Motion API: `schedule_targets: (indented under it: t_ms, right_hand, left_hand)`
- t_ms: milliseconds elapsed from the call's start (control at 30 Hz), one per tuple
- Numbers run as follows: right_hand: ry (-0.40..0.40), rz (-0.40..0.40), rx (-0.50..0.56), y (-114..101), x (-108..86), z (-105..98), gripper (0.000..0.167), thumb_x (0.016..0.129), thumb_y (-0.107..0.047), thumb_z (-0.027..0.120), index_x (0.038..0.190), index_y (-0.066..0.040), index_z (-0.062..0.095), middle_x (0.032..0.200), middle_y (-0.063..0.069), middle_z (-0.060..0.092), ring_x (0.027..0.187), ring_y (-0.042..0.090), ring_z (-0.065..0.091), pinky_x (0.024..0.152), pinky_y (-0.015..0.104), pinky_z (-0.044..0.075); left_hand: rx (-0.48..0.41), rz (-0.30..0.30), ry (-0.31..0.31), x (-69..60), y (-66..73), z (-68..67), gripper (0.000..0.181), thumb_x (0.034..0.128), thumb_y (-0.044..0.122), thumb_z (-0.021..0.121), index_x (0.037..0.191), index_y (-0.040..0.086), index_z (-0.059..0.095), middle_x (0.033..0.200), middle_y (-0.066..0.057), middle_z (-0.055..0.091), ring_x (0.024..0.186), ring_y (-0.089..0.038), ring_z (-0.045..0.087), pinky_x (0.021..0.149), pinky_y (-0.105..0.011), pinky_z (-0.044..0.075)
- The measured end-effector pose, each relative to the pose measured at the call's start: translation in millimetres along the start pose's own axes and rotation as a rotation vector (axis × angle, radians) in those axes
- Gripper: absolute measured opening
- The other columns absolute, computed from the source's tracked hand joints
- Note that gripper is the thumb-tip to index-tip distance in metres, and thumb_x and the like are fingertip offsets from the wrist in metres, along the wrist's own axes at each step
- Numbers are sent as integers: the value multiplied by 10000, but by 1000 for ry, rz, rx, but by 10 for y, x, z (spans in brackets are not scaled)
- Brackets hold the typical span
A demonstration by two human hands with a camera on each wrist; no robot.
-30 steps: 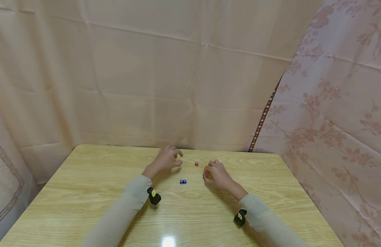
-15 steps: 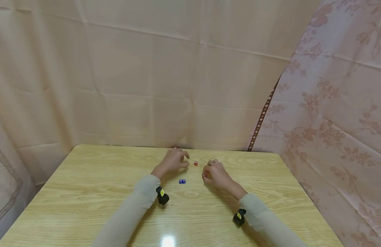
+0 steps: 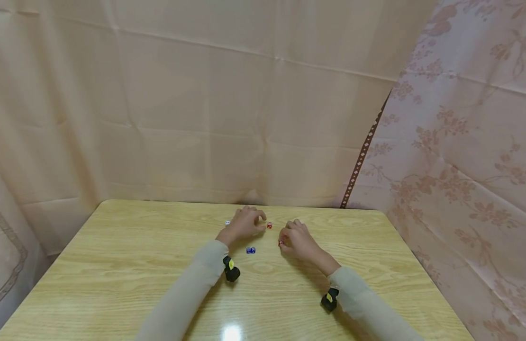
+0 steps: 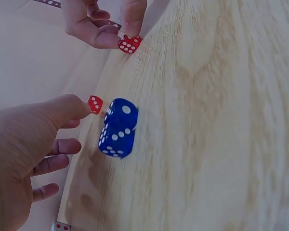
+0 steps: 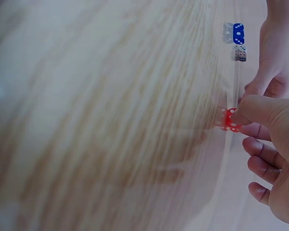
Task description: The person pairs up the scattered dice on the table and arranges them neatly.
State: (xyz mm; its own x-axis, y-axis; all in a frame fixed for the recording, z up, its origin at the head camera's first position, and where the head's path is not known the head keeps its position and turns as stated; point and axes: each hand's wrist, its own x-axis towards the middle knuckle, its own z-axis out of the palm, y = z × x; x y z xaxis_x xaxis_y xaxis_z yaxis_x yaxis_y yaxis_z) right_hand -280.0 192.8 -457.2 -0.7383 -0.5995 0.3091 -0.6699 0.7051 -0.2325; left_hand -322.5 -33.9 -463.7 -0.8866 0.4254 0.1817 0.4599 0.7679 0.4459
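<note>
My right hand (image 3: pixel 300 242) pinches a red die (image 4: pixel 130 44) between thumb and index finger, low over the tabletop. My left hand (image 3: pixel 245 222) is beside another red die (image 3: pixel 269 225), its thumb and index finger parted just left of it. In the left wrist view that second red die (image 4: pixel 95 104) shows past the thumb tip, partly covered; contact cannot be made out. Two blue dice (image 3: pixel 251 250) sit side by side in front of the hands, and they look large in the left wrist view. Behind the left wrist a white die (image 3: pixel 227 222) shows.
A wood-grain table (image 3: pixel 118 265) bears the dice. A beige curtain (image 3: pixel 194 104) hangs behind its far edge, and a flowered pink cloth (image 3: pixel 467 166) hangs at the right. Each wrist wears a small black camera (image 3: pixel 231 270).
My left hand has moved right, up to the far red die, and the white die has come into view behind it. The right hand stays put with its red die.
</note>
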Motion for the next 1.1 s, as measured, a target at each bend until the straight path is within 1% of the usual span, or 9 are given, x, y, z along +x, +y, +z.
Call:
schedule_targets:
  t_ms: [133, 233, 433, 533, 667, 867, 1100]
  right_hand:
    - [12, -10, -5, 3, 2, 5, 153, 789, -110, 840, 796, -142, 691, 809, -31, 527, 785, 145, 384, 741, 302, 288]
    - [18, -17, -9, 11, 10, 15, 153, 788, -108, 841, 800, -137, 692, 812, -28, 525, 787, 142, 381, 740, 304, 287]
    - [24, -14, -14, 28, 43, 37, 148, 782, -106, 837, 804, -131, 693, 809, -22, 523, 790, 142, 383, 742, 306, 294]
    - [18, -6, -16, 32, 62, 47, 144, 785, -109, 836, 810, -131, 696, 811, -21, 523, 790, 143, 379, 744, 303, 289]
    - [9, 0, -20, 32, 72, 51, 143, 790, -116, 838, 814, -133, 698, 814, -24, 520, 792, 134, 366, 746, 289, 273]
    - [24, -8, -28, 36, 65, 53, 149, 781, -111, 837, 801, -137, 692, 807, -32, 520, 790, 127, 370, 742, 278, 269]
    - [25, -12, -38, 32, 69, 52, 144, 782, -120, 837, 810, -131, 697, 811, -25, 529, 790, 146, 394, 742, 278, 275]
  left_hand:
    - [8, -2, -14, 48, -3, 21, 239, 930, 264, 736, 1138, 150, 710, 891, -6, 600, 916, -190, 485, 869, -409, 364]
    - [1, 3, -22, 88, -3, 26, 236, 932, 245, 731, 1143, 142, 712, 882, -11, 603, 918, -196, 491, 872, -417, 368]
    - [-26, 8, -39, 152, -2, 30, 243, 922, 211, 736, 1148, 125, 718, 863, -2, 603, 948, -205, 499, 918, -447, 374]
    - [-21, 22, -30, 179, -11, 37, 219, 919, 216, 742, 1120, 132, 723, 853, 3, 609, 957, -206, 506, 914, -450, 378]
    - [9, 48, -12, 201, -19, 46, 164, 914, 234, 752, 1057, 157, 726, 841, 9, 616, 932, -202, 512, 877, -440, 384]
    - [39, 73, 13, 212, -8, 52, 84, 922, 256, 750, 971, 191, 730, 821, 11, 620, 889, -192, 511, 821, -415, 385]
    - [31, 70, 7, 211, 17, 41, 50, 929, 238, 745, 939, 191, 732, 837, 3, 619, 895, -200, 508, 832, -435, 382]
